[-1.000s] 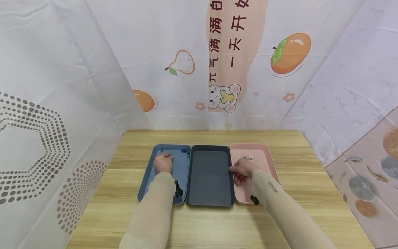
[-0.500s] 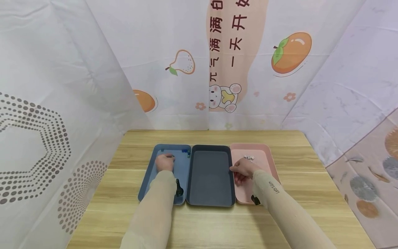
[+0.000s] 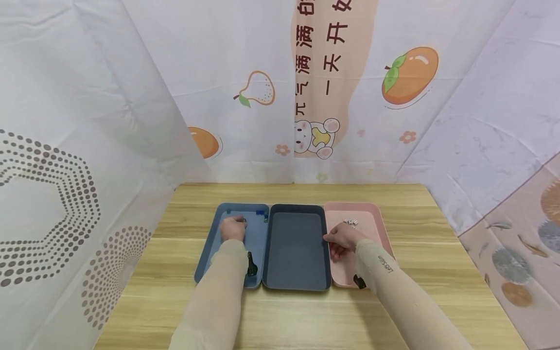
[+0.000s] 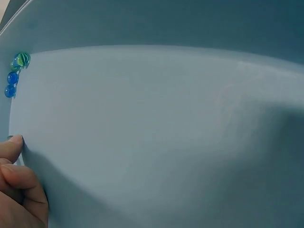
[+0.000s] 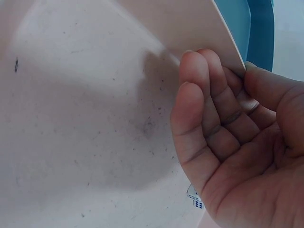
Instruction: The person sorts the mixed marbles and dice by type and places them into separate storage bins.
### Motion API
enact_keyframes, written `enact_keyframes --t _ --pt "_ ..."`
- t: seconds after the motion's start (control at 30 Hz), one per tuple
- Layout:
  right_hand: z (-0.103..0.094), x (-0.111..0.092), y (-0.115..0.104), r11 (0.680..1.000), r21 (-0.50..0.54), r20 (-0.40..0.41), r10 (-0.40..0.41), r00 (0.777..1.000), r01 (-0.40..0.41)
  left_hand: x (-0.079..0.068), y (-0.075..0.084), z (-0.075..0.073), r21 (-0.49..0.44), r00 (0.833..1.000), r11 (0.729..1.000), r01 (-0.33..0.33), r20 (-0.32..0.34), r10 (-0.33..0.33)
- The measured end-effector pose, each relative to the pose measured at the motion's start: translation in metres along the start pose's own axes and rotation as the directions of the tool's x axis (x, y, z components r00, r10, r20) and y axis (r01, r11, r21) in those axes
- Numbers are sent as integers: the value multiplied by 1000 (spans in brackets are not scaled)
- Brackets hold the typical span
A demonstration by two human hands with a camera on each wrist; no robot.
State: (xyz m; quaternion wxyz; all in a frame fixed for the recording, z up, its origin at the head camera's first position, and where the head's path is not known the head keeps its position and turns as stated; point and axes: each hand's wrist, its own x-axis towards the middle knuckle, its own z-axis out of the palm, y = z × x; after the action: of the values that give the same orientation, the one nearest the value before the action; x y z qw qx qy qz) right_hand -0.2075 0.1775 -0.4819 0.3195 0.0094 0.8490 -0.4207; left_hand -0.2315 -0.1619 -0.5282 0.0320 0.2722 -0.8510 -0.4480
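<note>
My left hand is inside the blue tray, its thumb and index finger together on a small dark green glass marble. In the left wrist view the fingers mostly hide that marble. Several blue and green marbles lie in the tray's far right corner, and one green marble is at the far left. Over at the pink tray, my right hand pinches the left rim, thumb outside and curled fingers inside, as the right wrist view shows. White dice lie beyond this hand.
Between the two trays stands a dark grey tray, its sides close against both. All three rest on a wood-grain table. A printed curtain hangs behind the table's back edge.
The left hand has shifted slightly and the dark green marble now shows at its fingertips. The right hand stays on the pink tray's rim.
</note>
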Motion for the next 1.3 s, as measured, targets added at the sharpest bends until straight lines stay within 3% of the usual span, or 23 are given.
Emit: enact_keyframes --t 0.23,0.57,0.73,0.87,1.13,1.3 --pt "-1 1 0 1000 -3 -4 -5 1000 5 1 0 -4 -33 1000 999 3 31 -2" --pt "-2 3 1 1000 22 1 -4 1000 4 3 -2 -23 -43 992 993 -111 55 113" --pt "-2 2 0 1000 0 -21 1 1000 -1 9 -1 -40 -41 974 983 -180 128 184" --pt "-1 0 1 1000 -6 -45 -7 999 7 12 3 -56 12 957 972 -233 181 227" --pt "3 8 10 999 -37 -104 -37 994 33 17 6 -85 95 921 956 -277 309 236" --pt "5 10 11 996 -71 -112 -64 992 57 16 10 -99 117 907 947 -300 341 246"
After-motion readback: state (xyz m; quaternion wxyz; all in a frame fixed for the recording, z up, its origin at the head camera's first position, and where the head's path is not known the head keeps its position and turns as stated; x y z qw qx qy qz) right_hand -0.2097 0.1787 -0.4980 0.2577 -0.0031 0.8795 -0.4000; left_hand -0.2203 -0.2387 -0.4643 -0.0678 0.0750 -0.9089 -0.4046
